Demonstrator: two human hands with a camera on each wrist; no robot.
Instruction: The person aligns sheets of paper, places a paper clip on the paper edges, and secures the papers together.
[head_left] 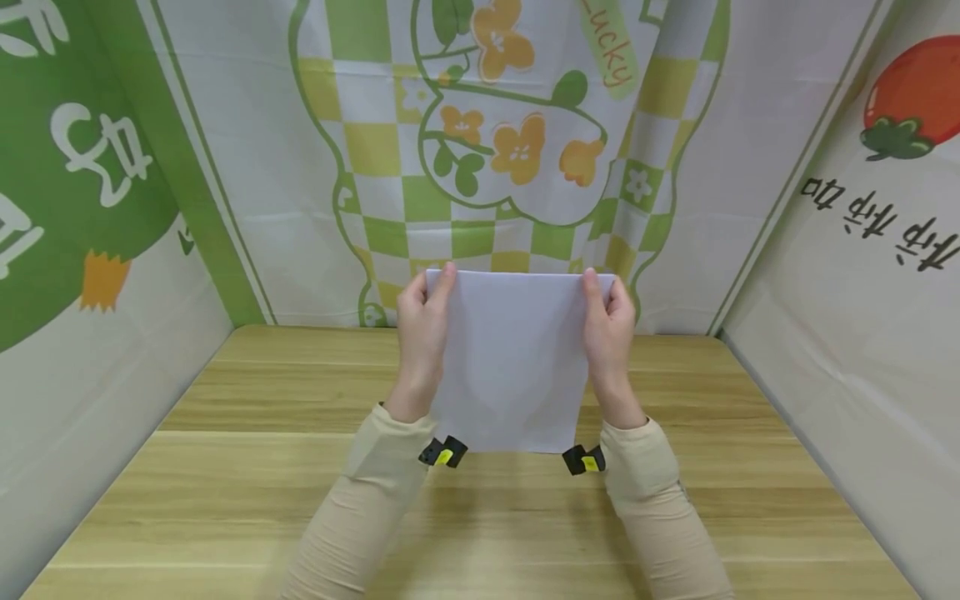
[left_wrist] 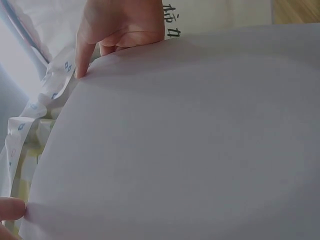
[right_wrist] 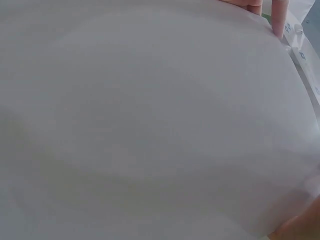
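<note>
A white sheet of paper (head_left: 513, 358) is held up between both hands, its printless face toward the head camera. My left hand (head_left: 424, 329) pinches the upper left corner, thumb on the near face and fingers behind. At the upper right corner my right hand (head_left: 609, 333) pinches it the same way. The sheet (left_wrist: 175, 135) fills most of the left wrist view, with the right hand (left_wrist: 122, 25) at its far corner. In the right wrist view the paper (right_wrist: 150, 110) covers nearly everything, and the left hand's fingers (right_wrist: 279, 17) show at the top.
Below the paper lies a wood-grain table (head_left: 247, 500). A checkered cloth backdrop (head_left: 375, 150) with flowers hangs behind it. Printed cloth walls stand on both sides, green and white at left (head_left: 90, 208), one with a tomato at right (head_left: 847, 333). Small black wrist cameras (head_left: 444, 452) sit near the sleeves.
</note>
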